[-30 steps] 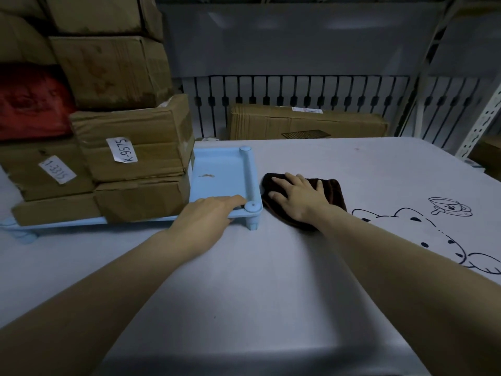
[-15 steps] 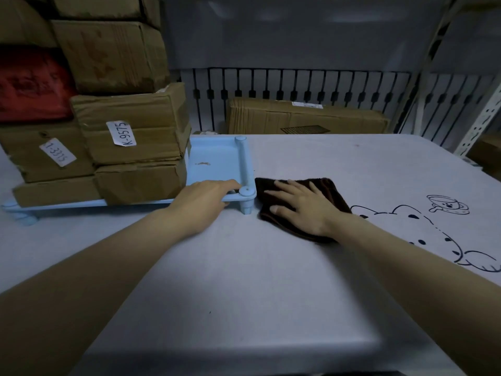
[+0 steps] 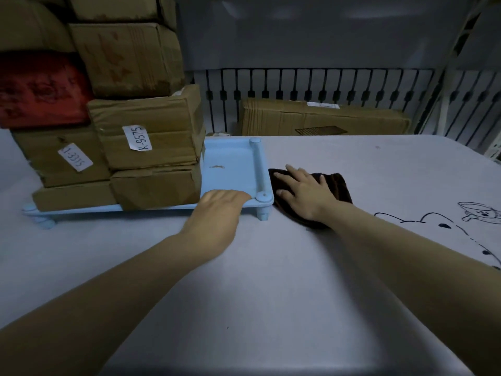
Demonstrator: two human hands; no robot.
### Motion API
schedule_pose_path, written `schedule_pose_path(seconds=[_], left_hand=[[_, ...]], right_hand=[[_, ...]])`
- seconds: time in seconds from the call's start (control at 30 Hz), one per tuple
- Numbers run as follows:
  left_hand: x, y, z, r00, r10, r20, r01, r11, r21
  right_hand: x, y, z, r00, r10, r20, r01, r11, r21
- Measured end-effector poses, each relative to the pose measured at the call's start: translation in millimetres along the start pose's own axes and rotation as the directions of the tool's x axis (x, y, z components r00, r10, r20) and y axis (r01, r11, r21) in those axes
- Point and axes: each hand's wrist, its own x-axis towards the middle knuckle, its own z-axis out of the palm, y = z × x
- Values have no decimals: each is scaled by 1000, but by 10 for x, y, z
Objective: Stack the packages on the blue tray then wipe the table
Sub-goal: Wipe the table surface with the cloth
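The brown cardboard packages (image 3: 146,147) stood stacked on the blue tray (image 3: 233,164) in the upper left of the frame, filling its left part, with a red package (image 3: 40,88) among them at the far left. Two bore white labels, one reading K-9575 (image 3: 139,138). The tray's right end lay bare near the middle of the frame. The left hand (image 3: 217,210) rested on the tray's near rim beside its front right corner post, fingers curled over the edge. Just right of the tray, the right hand (image 3: 303,191) pressed flat on a dark brown cloth (image 3: 336,185) lying on the pale bench (image 3: 271,280), fingers straight and slightly spread. Cartoon line drawings (image 3: 479,215) marked the bench at the right edge. A flat cardboard box (image 3: 322,118) lay beyond the bench, before a black railing.
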Motion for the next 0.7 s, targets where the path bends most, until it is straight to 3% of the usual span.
schedule_pose_path(seconds=[0.13,0.4,0.7], left_hand=[[43,-17,39,999,-7,-32,8,1000,13],[29,-8,-4,999,21,-29,-21,1000,1],[21,-16,-22,999,35,6,-35,999,4]], right_hand=[[331,-20,7,998,-6,61,8,999,-35],[628,79,-26,985,170,39,-168,984,-54],[-109,252,-12,992,127,-11,-127,990,-54]])
